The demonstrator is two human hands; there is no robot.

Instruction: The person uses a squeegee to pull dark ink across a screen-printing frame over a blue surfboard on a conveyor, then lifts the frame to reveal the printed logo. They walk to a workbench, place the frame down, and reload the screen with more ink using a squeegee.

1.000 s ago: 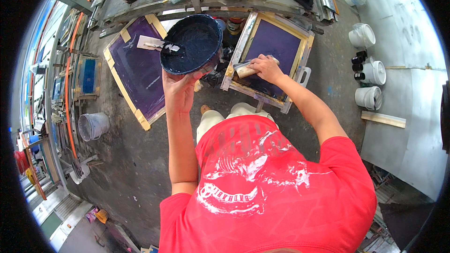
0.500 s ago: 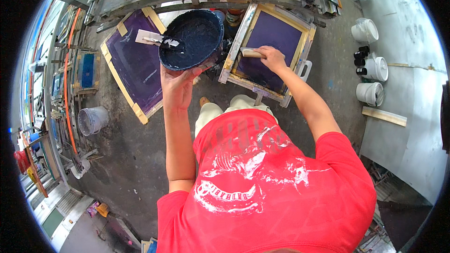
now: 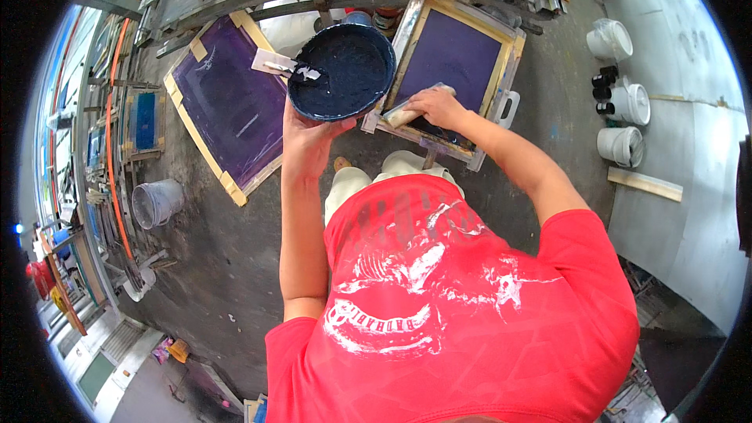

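Bare concrete floor (image 3: 196,266) lies open at left centre and lower left of the frame, broken only by a white bucket (image 3: 157,202). At upper centre, two wood-framed purple screens (image 3: 231,106) (image 3: 454,63) crowd either side of the dark ink bowl (image 3: 342,70), leaving a narrow gap. At upper right, white tubs (image 3: 623,102) line the wall, with a clear strip of floor beside them.
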